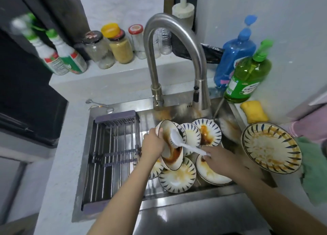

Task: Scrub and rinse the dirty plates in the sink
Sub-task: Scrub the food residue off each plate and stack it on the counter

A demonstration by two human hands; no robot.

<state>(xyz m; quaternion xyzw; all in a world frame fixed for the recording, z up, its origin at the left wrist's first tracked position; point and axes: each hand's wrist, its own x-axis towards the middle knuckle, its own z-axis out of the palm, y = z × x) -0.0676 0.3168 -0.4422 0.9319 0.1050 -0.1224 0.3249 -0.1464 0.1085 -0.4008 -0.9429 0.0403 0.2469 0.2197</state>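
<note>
A rack (113, 150) is set in the sink's (194, 195) left half. A stained bowl (172, 151) is held tilted over the sink, its rim gripped by the left hand (153, 143). A white brush (184, 142) is pressed into it, the handle pinched by the right hand (221, 159). Dirty plates (177, 177) lie beneath; a larger plate (271, 147) rests on the right rim.

— What's on the ledge behind the tap?
— Two spray bottles (58, 58) at the left, then glass jars (109, 47), one with a yellow lid (110, 29).
— And to the right?
— A blue soap bottle (235, 58) just behind a green one (247, 75), with a yellow sponge (254, 112) near them on the surface (62, 128). A green cloth (315, 171) lies at the far right edge.
</note>
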